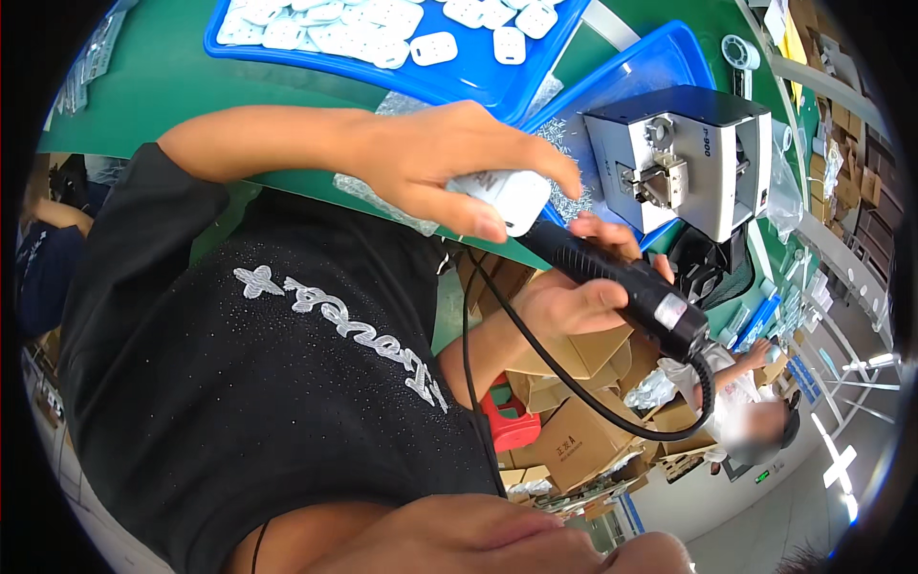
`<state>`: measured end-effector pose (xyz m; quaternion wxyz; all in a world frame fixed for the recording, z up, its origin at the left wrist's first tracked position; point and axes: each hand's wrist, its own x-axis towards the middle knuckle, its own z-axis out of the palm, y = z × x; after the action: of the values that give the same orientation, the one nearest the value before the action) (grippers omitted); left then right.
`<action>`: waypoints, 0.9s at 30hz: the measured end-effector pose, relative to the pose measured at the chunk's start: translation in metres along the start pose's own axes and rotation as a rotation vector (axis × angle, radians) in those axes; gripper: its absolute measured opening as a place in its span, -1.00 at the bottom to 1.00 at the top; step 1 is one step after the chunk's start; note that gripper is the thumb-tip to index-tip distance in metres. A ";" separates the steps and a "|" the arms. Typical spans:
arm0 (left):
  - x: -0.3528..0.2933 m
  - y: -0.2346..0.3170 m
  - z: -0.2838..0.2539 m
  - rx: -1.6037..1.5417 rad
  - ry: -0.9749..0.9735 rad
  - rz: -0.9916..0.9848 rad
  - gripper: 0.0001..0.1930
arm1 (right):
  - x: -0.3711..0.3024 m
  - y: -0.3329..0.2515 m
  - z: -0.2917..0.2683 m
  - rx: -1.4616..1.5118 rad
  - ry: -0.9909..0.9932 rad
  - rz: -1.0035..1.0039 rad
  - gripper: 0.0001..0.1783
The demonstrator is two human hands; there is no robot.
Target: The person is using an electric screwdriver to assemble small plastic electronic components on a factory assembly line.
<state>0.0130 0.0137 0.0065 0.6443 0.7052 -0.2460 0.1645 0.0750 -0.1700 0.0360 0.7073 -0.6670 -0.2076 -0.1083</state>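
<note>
So the white plastic gadget (521,199) is up in the left hand (459,153), and I'd call this one mid-job: it's got a black power screwdriver (574,256) right up at its edge, though I can't see the bit, so no idea whether a screw is going in or is already there. The gadget sits between the left thumb, which presses on the side nearest the body, and the fingers, which arch over the far side, basically pinching it. The right hand (569,304) has the screwdriver wrapped, thumb on one side and fingers round the other, with a black cord (669,436) looping off its back end. Past the hands, on the green table (115,120), a blue tray (459,84) has a whole heap of similar white pieces (368,27); can't tell if those are finished or waiting, so what's left is anyone's guess. Beside it there's a second blue tray (684,46) with loose screws (566,136), and a boxy white-and-black machine (741,172). Way back: cardboard boxes (579,435) and another person (732,407).
</note>
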 end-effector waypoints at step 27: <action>0.003 -0.008 0.006 0.075 0.089 0.132 -0.35 | 0.066 -0.131 0.027 0.656 -0.420 -0.094 -0.76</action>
<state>0.0190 0.0074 0.0007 0.6154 0.7031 -0.2568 0.2470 0.0736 -0.1465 0.1830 0.8192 -0.4030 -0.4020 0.0704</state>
